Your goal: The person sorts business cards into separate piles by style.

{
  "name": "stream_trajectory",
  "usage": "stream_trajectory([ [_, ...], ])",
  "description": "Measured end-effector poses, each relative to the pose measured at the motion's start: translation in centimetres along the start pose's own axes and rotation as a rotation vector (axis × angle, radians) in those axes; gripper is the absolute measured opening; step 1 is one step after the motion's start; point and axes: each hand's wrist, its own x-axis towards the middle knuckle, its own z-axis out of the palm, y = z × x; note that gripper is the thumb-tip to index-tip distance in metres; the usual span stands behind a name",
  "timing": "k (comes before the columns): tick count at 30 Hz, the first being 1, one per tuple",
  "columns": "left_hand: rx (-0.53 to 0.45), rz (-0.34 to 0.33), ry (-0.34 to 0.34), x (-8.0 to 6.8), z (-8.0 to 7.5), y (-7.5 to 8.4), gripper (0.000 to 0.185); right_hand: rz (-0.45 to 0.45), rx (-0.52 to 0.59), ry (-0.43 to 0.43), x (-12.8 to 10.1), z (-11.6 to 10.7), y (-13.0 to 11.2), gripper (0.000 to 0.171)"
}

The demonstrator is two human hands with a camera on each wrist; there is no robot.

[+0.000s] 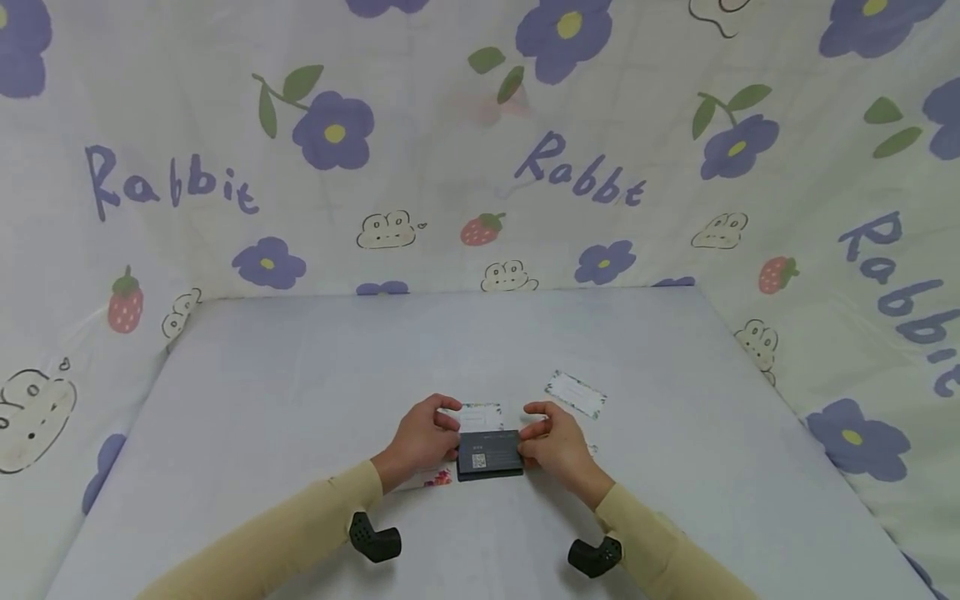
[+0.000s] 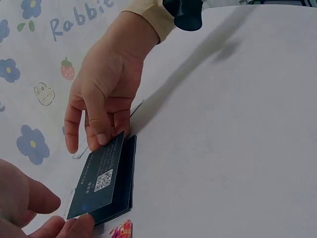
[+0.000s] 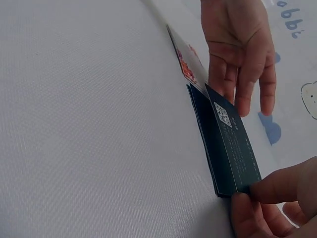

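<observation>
Two hands meet over the small stack of dark cards [image 1: 490,454] near our edge of the pale table [image 1: 300,392], which lies between them. Our left hand [image 1: 420,440] pinches the stack's left end with thumb and fingertips, and our right hand [image 1: 553,443] pinches the right end, lifting the top card slightly. Beneath the left hand lies a floral card [image 1: 438,478]; just behind the stack sits a white card [image 1: 480,417], and farther right another bordered card [image 1: 576,393].
</observation>
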Motion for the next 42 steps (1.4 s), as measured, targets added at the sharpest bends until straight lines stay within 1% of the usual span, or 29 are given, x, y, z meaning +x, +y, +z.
stream_trajectory([
  [6, -0.019, 0.008, 0.027, -0.3, -0.3, 0.4, 0.04, -0.011, -0.02, 0.005, -0.1, 0.1, 0.1, 0.059],
  [11, -0.049, 0.0, 0.012, -0.6, -0.5, 0.7, 0.038, -0.03, -0.054, 0.006, -0.2, 0.2, 0.1, 0.06],
  [15, -0.077, 0.001, 0.014, -0.8, -0.6, 0.8, 0.036, -0.03, -0.079, 0.011, -0.4, 0.2, -0.1, 0.06],
  [21, -0.104, 0.017, 0.003, -0.7, -0.6, 0.6, 0.035, -0.036, -0.097, 0.014, -0.5, 0.2, -0.2, 0.059],
  [26, -0.117, 0.005, -0.003, -0.7, -0.5, 0.4, 0.036, -0.039, -0.11, 0.012, -0.6, 0.1, -0.2, 0.059],
  [29, -0.126, -0.002, 0.001, -0.7, -0.5, 0.4, 0.035, -0.043, -0.115, 0.026, -0.6, -0.1, 0.0, 0.058],
  [31, -0.134, -0.008, 0.0, -0.6, -0.6, 0.4, 0.035, -0.045, -0.098, 0.042, -0.5, -0.5, 0.2, 0.057],
  [35, -0.181, -0.007, 0.005, -0.6, -1.2, 0.2, 0.038, -0.045, -0.009, 0.056, -0.5, -1.9, 0.5, 0.051],
  [39, -0.242, -0.019, 0.035, -0.5, -2.6, -0.2, 0.04, -0.035, 0.075, 0.055, -0.9, -4.1, 0.4, 0.048],
  [42, -0.27, -0.048, 0.061, -0.4, -3.8, -0.6, 0.041, -0.016, 0.144, 0.052, -1.1, -5.9, 0.6, 0.048],
])
